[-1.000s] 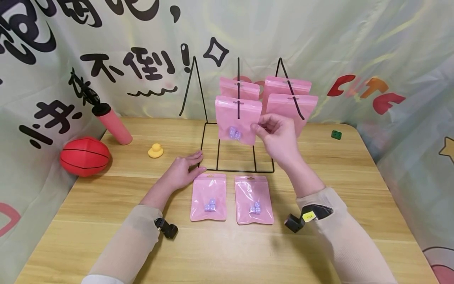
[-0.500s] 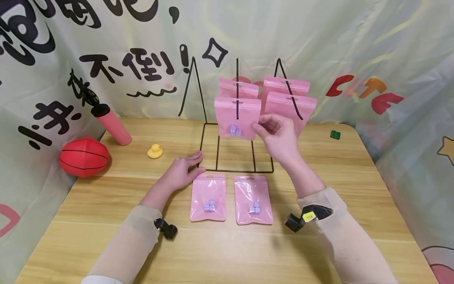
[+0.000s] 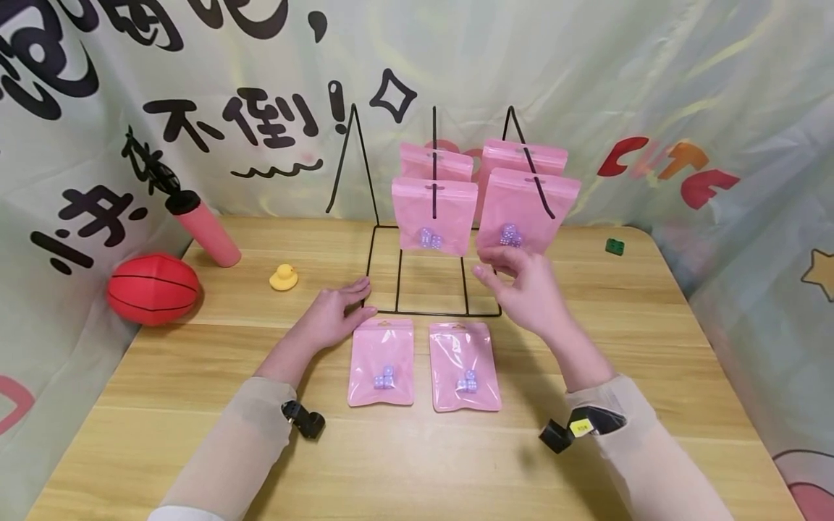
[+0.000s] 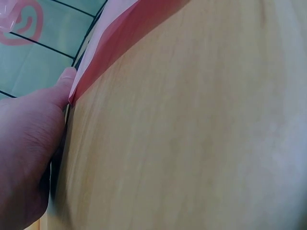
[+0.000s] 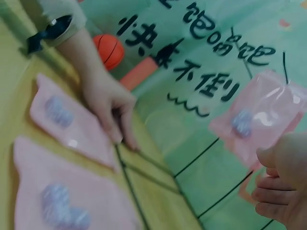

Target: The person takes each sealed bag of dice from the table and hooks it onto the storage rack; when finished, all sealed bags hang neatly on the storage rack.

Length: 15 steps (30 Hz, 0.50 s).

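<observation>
Loosely, the right hand (image 3: 529, 291) hovers near 1 bag (image 3: 520, 210).

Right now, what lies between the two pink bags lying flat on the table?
Only a strip of bare wooden tabletop separates the left flat bag from the right flat bag; the head view shows this.

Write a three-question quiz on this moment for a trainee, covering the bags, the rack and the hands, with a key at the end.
1. Count: how many pink bags lie flat on the table?
2. True or false: in the head view, the yellow duck sits to the left of the black rack.
3. Choose: which of these is the left hand touching? a) the red ball; b) the black rack; c) the green brick.

Key: 1. Two. 2. True. 3. b.
</observation>
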Each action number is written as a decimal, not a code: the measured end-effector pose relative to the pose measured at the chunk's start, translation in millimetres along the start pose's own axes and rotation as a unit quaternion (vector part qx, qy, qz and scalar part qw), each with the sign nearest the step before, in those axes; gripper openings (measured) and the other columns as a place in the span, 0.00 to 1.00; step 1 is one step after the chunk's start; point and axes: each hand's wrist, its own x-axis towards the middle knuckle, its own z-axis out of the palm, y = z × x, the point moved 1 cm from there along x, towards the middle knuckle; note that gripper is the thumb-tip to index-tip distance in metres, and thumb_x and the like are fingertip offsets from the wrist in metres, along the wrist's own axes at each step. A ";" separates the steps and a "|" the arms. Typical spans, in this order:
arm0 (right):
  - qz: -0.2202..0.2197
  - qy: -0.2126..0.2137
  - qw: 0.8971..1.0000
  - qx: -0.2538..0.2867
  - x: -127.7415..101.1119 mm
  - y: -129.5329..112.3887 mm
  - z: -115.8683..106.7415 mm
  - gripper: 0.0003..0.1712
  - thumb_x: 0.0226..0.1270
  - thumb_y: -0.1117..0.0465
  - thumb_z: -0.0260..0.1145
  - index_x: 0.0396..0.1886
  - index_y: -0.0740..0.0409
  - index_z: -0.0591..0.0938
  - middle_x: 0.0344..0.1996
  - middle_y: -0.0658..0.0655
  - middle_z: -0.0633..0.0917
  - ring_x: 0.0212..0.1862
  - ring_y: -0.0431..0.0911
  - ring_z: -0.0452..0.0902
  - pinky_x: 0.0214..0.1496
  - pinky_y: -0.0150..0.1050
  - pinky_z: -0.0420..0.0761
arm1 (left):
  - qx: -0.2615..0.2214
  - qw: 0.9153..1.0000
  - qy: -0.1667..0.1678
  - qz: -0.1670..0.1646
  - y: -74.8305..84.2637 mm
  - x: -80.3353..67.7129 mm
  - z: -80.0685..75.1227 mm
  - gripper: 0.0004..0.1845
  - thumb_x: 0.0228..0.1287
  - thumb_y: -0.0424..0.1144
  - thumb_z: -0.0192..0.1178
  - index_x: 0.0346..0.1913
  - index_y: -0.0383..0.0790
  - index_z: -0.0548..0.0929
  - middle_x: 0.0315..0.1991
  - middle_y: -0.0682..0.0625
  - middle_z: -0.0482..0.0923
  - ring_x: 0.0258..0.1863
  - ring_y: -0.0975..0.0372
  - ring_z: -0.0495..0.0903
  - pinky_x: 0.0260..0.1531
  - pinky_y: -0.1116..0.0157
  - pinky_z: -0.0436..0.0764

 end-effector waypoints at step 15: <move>-0.001 -0.126 0.976 -0.176 -29.8 69.7 12.6 0.35 0.77 0.53 0.71 0.71 0.74 0.75 0.72 0.72 0.73 0.72 0.67 0.70 0.75 0.61 0.69 | 0.000 1.000 0.002 0.004 -3.9 0.2 1.7 0.30 0.77 0.48 0.66 0.70 0.31 0.77 0.75 0.42 0.68 0.74 0.48 0.68 0.73 0.52 0.68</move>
